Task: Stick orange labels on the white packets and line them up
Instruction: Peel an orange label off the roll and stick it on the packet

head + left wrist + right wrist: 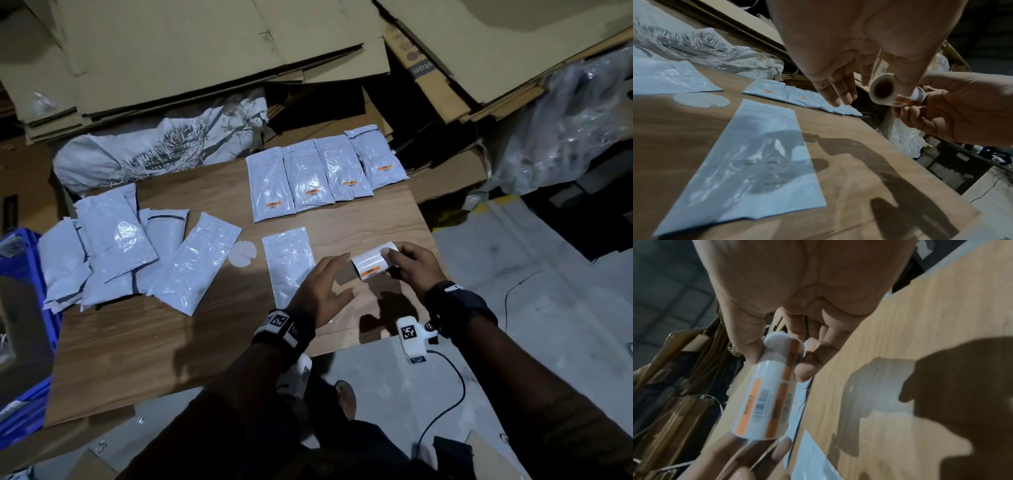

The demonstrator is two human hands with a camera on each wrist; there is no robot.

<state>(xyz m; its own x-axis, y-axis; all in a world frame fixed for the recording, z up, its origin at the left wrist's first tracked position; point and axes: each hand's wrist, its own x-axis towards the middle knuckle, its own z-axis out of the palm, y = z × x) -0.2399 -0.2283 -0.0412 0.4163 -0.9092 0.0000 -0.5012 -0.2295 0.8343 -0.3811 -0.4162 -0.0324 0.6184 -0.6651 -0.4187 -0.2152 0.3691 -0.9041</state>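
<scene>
The right hand (412,265) is pinching the label roll (375,261), its axis pointing toward the left hand (327,291), which is hovering open-fingered beside it, over the bare packet (289,265).

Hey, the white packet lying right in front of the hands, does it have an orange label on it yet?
No. The packet lies bare; the right hand holds the label roll.

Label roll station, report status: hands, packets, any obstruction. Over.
Right hand grips label roll; left hand open, reaching for it. Four labelled packets lined up; one unlabelled packet waiting. Nothing in the way.
</scene>
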